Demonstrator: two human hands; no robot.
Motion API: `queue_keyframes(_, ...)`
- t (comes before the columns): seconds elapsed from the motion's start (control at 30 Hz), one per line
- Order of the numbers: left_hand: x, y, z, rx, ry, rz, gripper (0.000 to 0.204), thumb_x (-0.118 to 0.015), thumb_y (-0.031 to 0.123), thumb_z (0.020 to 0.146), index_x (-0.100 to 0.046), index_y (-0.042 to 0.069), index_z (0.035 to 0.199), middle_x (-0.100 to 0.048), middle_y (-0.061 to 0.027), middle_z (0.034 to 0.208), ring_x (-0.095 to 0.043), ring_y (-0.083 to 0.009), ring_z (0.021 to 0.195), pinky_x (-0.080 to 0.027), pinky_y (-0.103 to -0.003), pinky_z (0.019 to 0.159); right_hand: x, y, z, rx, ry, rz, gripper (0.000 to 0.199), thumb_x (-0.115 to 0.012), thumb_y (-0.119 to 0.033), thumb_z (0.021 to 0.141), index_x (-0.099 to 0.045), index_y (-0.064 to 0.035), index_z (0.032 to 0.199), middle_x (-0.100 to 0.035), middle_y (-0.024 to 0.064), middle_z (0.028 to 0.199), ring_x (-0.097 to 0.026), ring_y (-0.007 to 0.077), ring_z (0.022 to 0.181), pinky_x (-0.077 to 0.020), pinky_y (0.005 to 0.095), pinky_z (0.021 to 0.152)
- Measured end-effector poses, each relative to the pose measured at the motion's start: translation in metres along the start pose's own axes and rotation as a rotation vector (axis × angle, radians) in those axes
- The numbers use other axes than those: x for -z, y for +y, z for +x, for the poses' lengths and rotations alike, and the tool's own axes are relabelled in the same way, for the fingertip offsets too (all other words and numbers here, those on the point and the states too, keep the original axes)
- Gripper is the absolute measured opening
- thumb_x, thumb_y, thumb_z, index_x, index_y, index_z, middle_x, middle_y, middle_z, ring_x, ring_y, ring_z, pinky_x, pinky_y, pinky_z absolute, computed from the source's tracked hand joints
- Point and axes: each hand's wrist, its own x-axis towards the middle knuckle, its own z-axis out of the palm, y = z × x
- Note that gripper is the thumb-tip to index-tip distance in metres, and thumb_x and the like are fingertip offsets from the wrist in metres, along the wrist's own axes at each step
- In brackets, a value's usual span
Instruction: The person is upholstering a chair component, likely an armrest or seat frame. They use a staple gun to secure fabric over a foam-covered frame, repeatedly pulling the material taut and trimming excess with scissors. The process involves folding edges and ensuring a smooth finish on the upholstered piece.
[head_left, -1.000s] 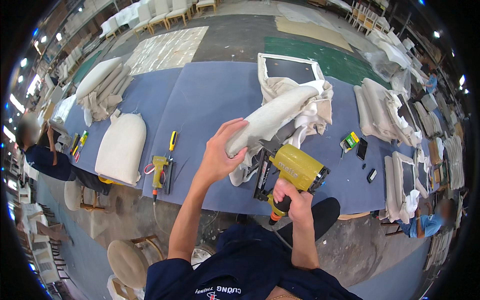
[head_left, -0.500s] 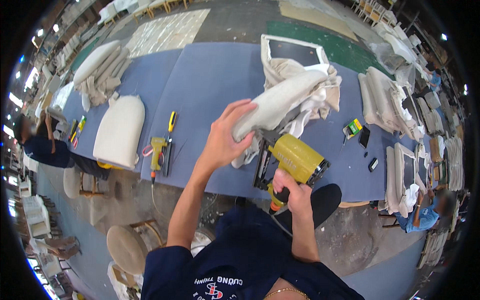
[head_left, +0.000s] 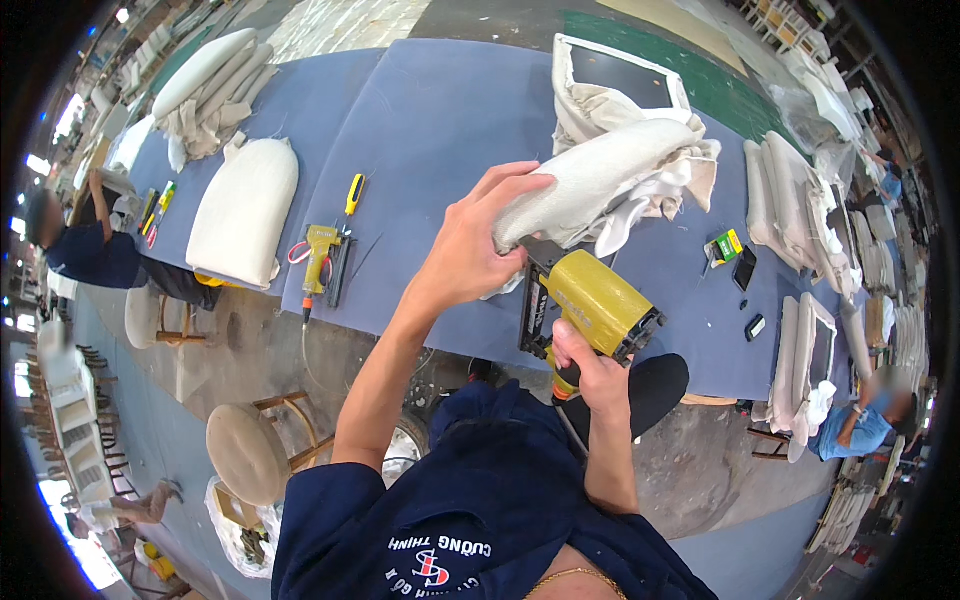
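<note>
My left hand (head_left: 470, 245) grips the near end of a padded cushion (head_left: 590, 180) covered in pale fabric, which is tilted up on its edge over the blue-grey table. Loose white and beige cloth (head_left: 665, 195) hangs from its far side. In my right hand (head_left: 592, 365) is a yellow pneumatic staple gun (head_left: 603, 298), held by its handle. Its nose points at the cushion's lower near end, close to my left fingers; whether they touch cannot be made out. Behind the cushion lies another fabric-wrapped piece with a black panel (head_left: 620, 80).
On the table (head_left: 430, 120), a second staple gun (head_left: 320, 255), a yellow screwdriver (head_left: 354, 193) and a finished-looking cushion (head_left: 243, 215) lie to the left. A phone (head_left: 745, 268), a small box (head_left: 722, 246) and stacked cushions (head_left: 790, 200) are at right. Co-workers sit at both sides; a round stool (head_left: 247, 453) stands behind left.
The table and everything on it have shifted slightly in view. The cushion and staple gun sit a little further right, with the gun's nose nearer the cushion's end. Both hands keep their holds.
</note>
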Motion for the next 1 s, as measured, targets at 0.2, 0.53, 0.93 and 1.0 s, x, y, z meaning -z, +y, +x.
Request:
queue_keyframes(0.2,0.0,0.003,-0.005,0.057,-0.068,0.007,0.073,-0.063,-0.005,0.064,-0.059,0.01,0.136,-0.056,-0.0141,0.144,-0.058,-0.0352,0.129,-0.045,-0.039,0.107,0.001,0.008,-0.003,0.062,0.0,-0.23,0.018,-0.069,-0.006,0.094,-0.064,0.001,0.11,-0.058,0.0007,0.075,-0.048,0.0068,0.058,-0.0393,0.0253,0.054)
queue_keyframes(0.53,-0.005,-0.006,-0.011,0.124,-0.039,-0.123,0.076,-0.074,0.006,0.07,-0.052,0.001,0.143,-0.06,-0.0164,0.138,-0.058,-0.0249,0.128,-0.042,-0.036,0.11,0.029,0.003,-0.009,-0.072,0.094,-0.076,0.044,-0.083,-0.008,0.085,-0.066,0.0004,0.125,-0.072,0.0063,0.109,-0.066,0.0099,0.088,-0.0524,0.0258,0.072)
queue_keyframes(0.93,0.04,0.007,-0.013,0.189,-0.397,-0.044,0.085,-0.082,0.016,0.071,-0.05,0.0,0.148,-0.058,-0.0177,0.144,-0.053,-0.0245,0.135,-0.036,-0.039,0.115,0.059,0.003,0.013,0.12,0.441,-0.083,0.032,-0.084,-0.013,0.085,-0.068,0.0026,0.109,-0.065,0.0022,0.077,-0.054,0.008,0.056,-0.0423,0.024,0.05)
queue_keyframes(1.0,0.049,0.006,0.014,0.064,-0.543,0.084,0.088,-0.086,0.024,0.072,-0.049,0.0,0.148,-0.057,-0.0177,0.146,-0.051,-0.0249,0.137,-0.035,-0.04,0.116,0.063,0.003,0.016,0.126,0.475,-0.069,0.025,-0.079,-0.007,0.088,-0.066,0.0028,0.108,-0.061,0.0014,0.073,-0.053,0.0086,0.057,-0.0437,0.0254,0.053)
